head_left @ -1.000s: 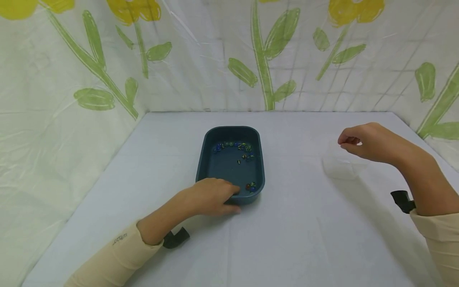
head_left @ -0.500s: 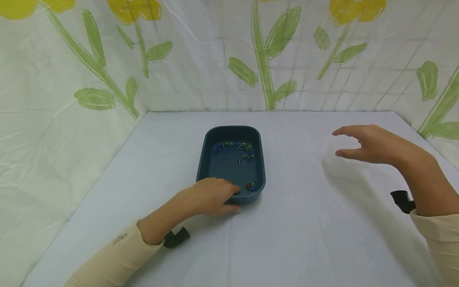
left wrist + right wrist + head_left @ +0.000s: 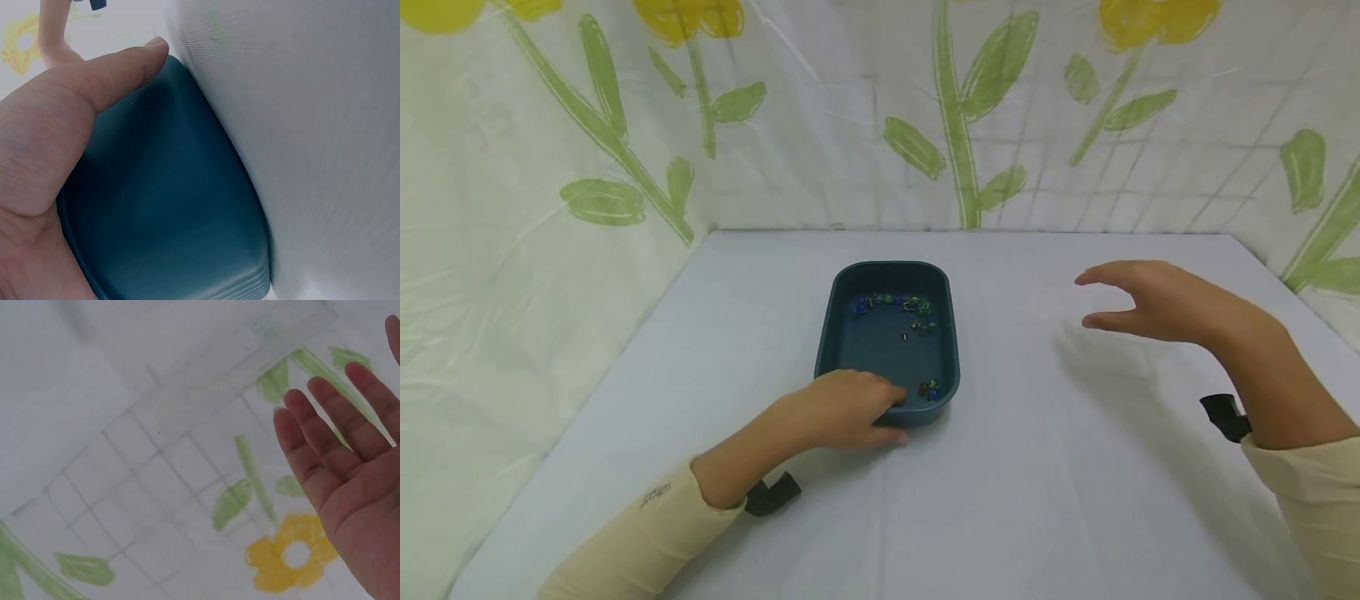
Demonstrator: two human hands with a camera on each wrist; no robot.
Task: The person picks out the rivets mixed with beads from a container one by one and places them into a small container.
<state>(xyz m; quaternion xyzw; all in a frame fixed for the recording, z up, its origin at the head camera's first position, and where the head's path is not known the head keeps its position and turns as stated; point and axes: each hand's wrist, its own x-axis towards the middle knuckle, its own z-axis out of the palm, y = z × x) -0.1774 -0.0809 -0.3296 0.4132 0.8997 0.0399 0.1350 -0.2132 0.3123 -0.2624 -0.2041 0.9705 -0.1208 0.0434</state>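
Note:
My left hand (image 3: 842, 408) grips the near left part of a dark blue tray (image 3: 872, 354), fingers over the rim and inside, thumb along the outside. The left wrist view shows the thumb against the outer wall; the fingers are hidden there. Several glass marbles (image 3: 917, 307), blue and greenish, lie along the tray's far end. A smaller cluster of marbles (image 3: 929, 390), one reddish, sits in the near right corner. A tiny shiny piece (image 3: 905, 337) lies mid-tray. To the right, my right hand (image 3: 1165, 300) hovers over the table, fingers spread from thumb, holding nothing.
A white cloth covers the table (image 3: 1000, 483). Behind it hangs a pale curtain (image 3: 820, 167) with painted yellow flowers and green leaves. Below the right hand, faint edges of a see-through box (image 3: 287, 347) show in the right wrist view.
My right hand has gone from fingertips pinched together to fingers and thumb apart, then shifted a little left. My left hand keeps its hold on the tray; the head view has shifted slightly.

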